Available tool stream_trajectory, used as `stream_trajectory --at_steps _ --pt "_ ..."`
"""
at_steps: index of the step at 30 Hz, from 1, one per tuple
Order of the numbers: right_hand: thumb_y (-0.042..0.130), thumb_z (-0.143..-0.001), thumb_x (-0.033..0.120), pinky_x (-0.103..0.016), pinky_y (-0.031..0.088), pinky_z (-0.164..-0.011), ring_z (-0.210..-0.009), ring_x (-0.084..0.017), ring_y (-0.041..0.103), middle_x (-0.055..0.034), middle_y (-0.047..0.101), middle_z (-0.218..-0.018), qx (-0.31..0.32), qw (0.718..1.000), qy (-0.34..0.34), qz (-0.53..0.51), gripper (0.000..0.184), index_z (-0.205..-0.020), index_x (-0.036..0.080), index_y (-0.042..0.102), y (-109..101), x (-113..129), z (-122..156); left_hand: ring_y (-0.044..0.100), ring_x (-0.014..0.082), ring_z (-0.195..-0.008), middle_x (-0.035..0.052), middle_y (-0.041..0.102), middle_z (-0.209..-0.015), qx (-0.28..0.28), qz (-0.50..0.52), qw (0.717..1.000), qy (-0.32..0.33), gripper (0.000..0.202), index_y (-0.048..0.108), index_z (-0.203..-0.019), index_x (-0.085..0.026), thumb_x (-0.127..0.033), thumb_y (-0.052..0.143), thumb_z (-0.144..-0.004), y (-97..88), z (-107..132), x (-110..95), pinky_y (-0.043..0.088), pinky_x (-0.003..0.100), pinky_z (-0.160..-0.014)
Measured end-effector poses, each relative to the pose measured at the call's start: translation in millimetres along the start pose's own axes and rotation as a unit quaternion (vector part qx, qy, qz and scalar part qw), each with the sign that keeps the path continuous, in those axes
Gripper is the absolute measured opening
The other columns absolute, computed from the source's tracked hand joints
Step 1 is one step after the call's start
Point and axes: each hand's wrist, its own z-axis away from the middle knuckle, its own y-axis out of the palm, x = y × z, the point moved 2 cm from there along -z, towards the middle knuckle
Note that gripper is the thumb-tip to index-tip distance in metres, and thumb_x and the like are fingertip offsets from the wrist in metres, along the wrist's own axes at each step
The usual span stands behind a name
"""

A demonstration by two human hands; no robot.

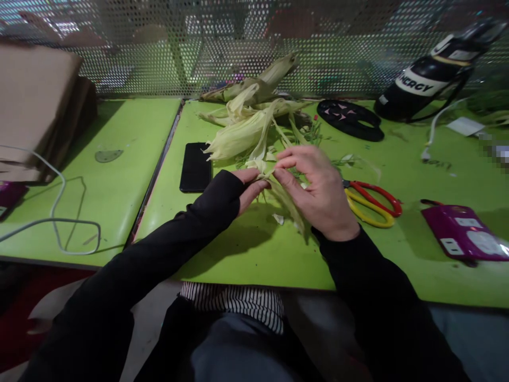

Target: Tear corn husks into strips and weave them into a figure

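Between my two hands is a pale strip of corn husk [288,202], its long end trailing down to the right over the table. My left hand [251,190] pinches it between thumb and fingers. Close beside it, my right hand [314,185] has thumb and fingertips closed on the same husk near its upper end. Just behind my hands lies a pile of pale green and yellowish corn husks [242,132]. Small husk scraps [279,218] and green bits are scattered around. My fingers cover part of the held piece.
A black phone [195,167] lies left of the husks. Red-and-yellow-handled scissors [374,204] rest right of my right hand, with a purple power socket [463,231] farther right. Behind stand a black bottle [421,79] and a perforated metal screen [151,53]. Cardboard [35,101] leans at left.
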Motion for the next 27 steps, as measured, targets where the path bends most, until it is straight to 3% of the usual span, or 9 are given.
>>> stream_trajectory --at_steps 3,6,9,13,18,22,24,27 --pt "0.054 -0.095 0.038 -0.037 0.042 -0.076 -0.083 -0.021 0.055 -0.0046 0.059 -0.083 -0.022 0.999 0.024 -0.022 0.024 -0.078 0.022 0.058 -0.1 1.1 1.4 0.051 0.0137 -0.066 0.0016 0.057 -0.069 -0.021 -0.048 0.998 0.024 0.023 0.066 -0.086 -0.016 -0.031 0.051 -0.094 4.1 1.5 2.8 0.041 0.027 -0.063" --pt "0.048 -0.098 0.041 -0.034 0.041 -0.069 -0.075 -0.018 0.053 -0.0034 0.057 -0.076 0.005 0.997 0.049 -0.055 0.033 -0.075 0.02 0.059 3.8 1.8 2.5 0.052 0.0127 -0.065 0.0023 0.06 -0.071 -0.018 -0.107 0.99 0.084 0.024 0.065 -0.089 -0.015 -0.031 0.047 -0.095 10.9 2.5 8.1 0.042 0.026 -0.061" --pt "0.056 -0.095 0.037 -0.032 0.042 -0.068 -0.076 -0.017 0.056 -0.0031 0.061 -0.08 0.018 0.99 0.085 -0.111 0.025 -0.078 0.019 0.062 7.8 1.7 3.7 0.056 0.0125 -0.065 0.004 0.064 -0.074 -0.003 -0.147 0.98 0.132 0.027 0.065 -0.091 -0.014 -0.031 0.044 -0.097 15.7 2.9 12.0 0.043 0.025 -0.061" --pt "0.063 -0.09 0.028 -0.028 0.041 -0.062 -0.065 -0.013 0.051 0.0008 0.057 -0.072 -0.013 0.981 0.124 -0.151 0.018 -0.075 0.019 0.06 10.2 2.7 6.4 0.057 0.0111 -0.064 0.0033 0.065 -0.072 0.009 -0.135 0.982 0.132 0.03 0.066 -0.092 -0.014 -0.033 0.044 -0.099 18.2 3.4 12.4 0.046 0.023 -0.062" --pt "0.063 -0.09 0.026 -0.027 0.04 -0.061 -0.065 -0.012 0.049 0.001 0.055 -0.073 -0.03 0.982 0.121 -0.138 0.018 -0.075 0.019 0.058 10.9 3.1 7.7 0.054 0.0104 -0.062 0.0019 0.061 -0.066 0.01 -0.097 0.982 0.159 0.028 0.066 -0.083 -0.014 -0.03 0.048 -0.098 20.9 4.7 8.5 0.045 0.023 -0.061" --pt "0.058 -0.094 0.033 -0.027 0.04 -0.059 -0.065 -0.012 0.05 -0.0004 0.056 -0.077 -0.042 0.984 0.106 -0.135 0.019 -0.08 0.019 0.058 8.8 2.7 6.5 0.05 0.0098 -0.058 -0.0009 0.056 -0.063 0.007 -0.053 0.994 0.093 0.025 0.063 -0.08 -0.015 -0.029 0.051 -0.096 14.9 4.0 2.4 0.041 0.023 -0.056" --pt "0.055 -0.096 0.037 -0.028 0.04 -0.06 -0.067 -0.013 0.051 -0.0013 0.057 -0.078 -0.053 0.99 0.084 -0.101 0.023 -0.08 0.02 0.056 7.7 3.6 6.0 0.047 0.0101 -0.058 -0.0017 0.053 -0.062 -0.014 -0.041 0.998 0.04 0.021 0.06 -0.079 -0.016 -0.028 0.052 -0.094 9.5 3.3 0.4 0.038 0.024 -0.054" --pt "0.061 -0.092 0.041 -0.03 0.043 -0.067 -0.073 -0.016 0.054 -0.0027 0.061 -0.079 -0.028 0.999 0.032 -0.023 0.025 -0.078 0.02 0.055 9.5 5.5 5.9 0.044 0.011 -0.058 -0.0016 0.05 -0.062 -0.061 -0.037 0.997 0.011 0.02 0.056 -0.075 -0.017 -0.027 0.055 -0.092 3.5 2.1 1.4 0.035 0.026 -0.054"
